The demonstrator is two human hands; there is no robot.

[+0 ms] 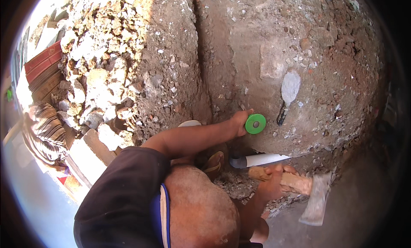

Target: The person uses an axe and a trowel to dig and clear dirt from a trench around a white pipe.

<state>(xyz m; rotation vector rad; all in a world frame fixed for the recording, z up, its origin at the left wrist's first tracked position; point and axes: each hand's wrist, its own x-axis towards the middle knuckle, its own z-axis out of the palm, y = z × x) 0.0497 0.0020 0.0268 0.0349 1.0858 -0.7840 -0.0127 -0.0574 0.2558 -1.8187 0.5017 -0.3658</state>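
Neither of my hands is in view. Another person (124,196) in a dark shirt bends over the dug ground below me, seen from above. That person's left hand (241,121) grips a tool whose green round disc (255,124) has a grey centre, like a chisel guard seen end-on; its shaft is hidden. The person's right hand (276,179) is closed round the wooden handle of a hatchet (316,200) with a broad, worn metal head. Between the two hands lies a white tube-like piece (265,159) with a dark grey end.
A trowel (290,87) with a pale, crusted blade and dark handle lies on the packed earth (252,47). Broken stones and rubble (107,89) heap up at the left, beside a groove (203,77). Striped cloth (47,124) and reddish boards (45,62) sit at the far left.
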